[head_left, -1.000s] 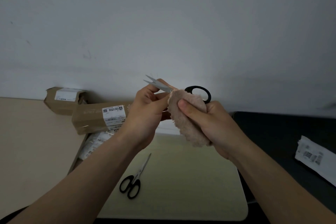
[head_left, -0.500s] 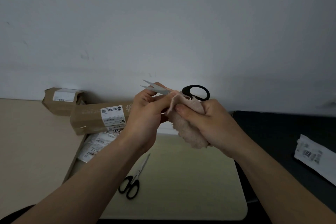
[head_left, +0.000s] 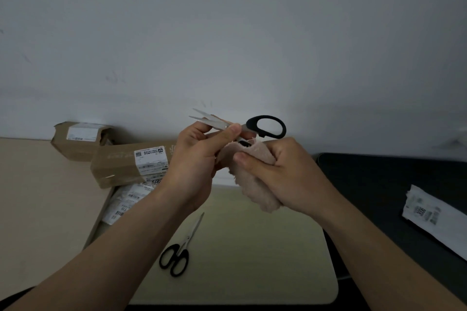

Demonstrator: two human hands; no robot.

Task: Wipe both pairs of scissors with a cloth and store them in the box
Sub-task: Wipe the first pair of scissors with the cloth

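My left hand [head_left: 194, 159] pinches the blades of a large pair of black-handled scissors [head_left: 265, 126] held up in the air, blade tips slightly apart and pointing left. My right hand [head_left: 285, 174] grips a fluffy beige cloth [head_left: 255, 189] bunched around the lower handle of those scissors; the upper handle loop sticks out above the cloth. A smaller pair of black-handled scissors [head_left: 180, 250] lies shut on the pale table mat [head_left: 252, 260], below my hands. A long cardboard box [head_left: 126, 166] with a white label lies at the left.
A second cardboard box [head_left: 78, 137] sits against the wall at the far left. White labelled packets [head_left: 126, 202] lie in a gap under the long box. A dark surface [head_left: 379, 184] at the right carries a white labelled packet [head_left: 429, 214].
My right hand has slid the cloth from the blades down over the lower handle, baring the upper handle loop. My left thumb has moved further along the blades.
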